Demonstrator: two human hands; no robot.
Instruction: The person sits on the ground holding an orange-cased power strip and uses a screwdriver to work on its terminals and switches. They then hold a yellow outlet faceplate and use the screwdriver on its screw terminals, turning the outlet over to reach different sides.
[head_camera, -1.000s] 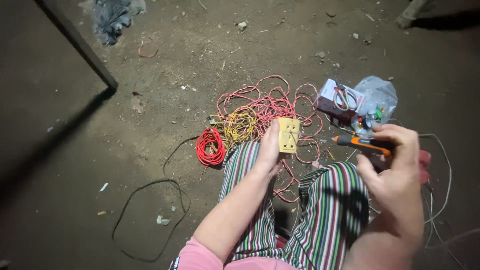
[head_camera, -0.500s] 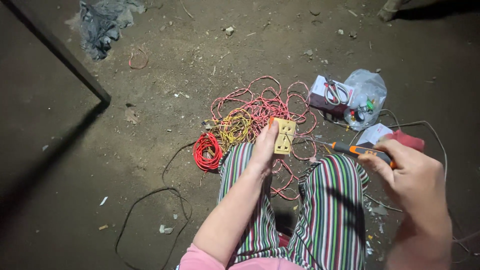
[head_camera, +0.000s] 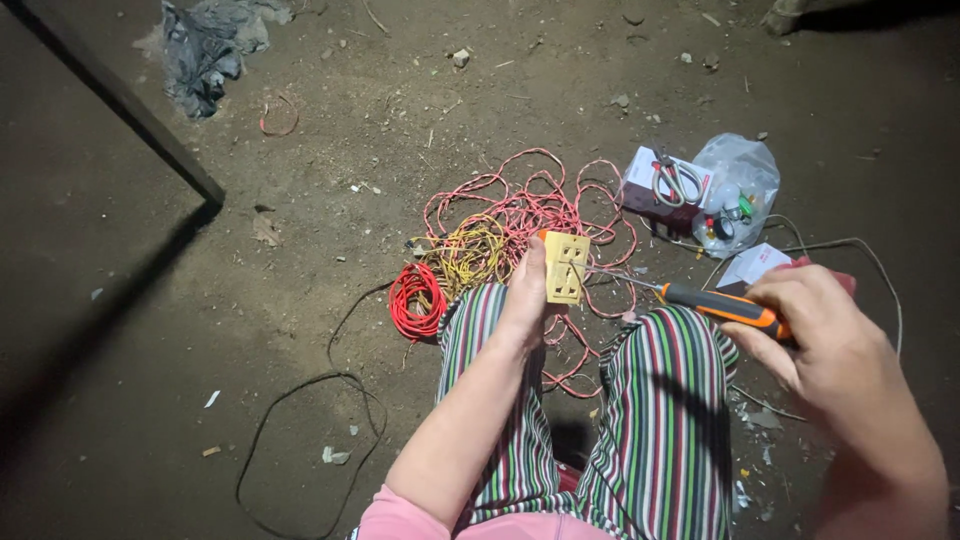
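Screwdriver meets socket over the knees.
Left hand (head_camera: 525, 295) fingers wrap a yellow socket (head_camera: 566, 267); right hand (head_camera: 815, 335) fist closes on an orange-handled screwdriver (head_camera: 700, 300), tip touching the socket's right edge.

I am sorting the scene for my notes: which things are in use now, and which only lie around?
In use:
- left hand holding the yellow socket plate
- right hand holding the orange-handled screwdriver

Lying about:
- red wire coil
- yellow wire bundle
- scissors on a box
- plastic bag
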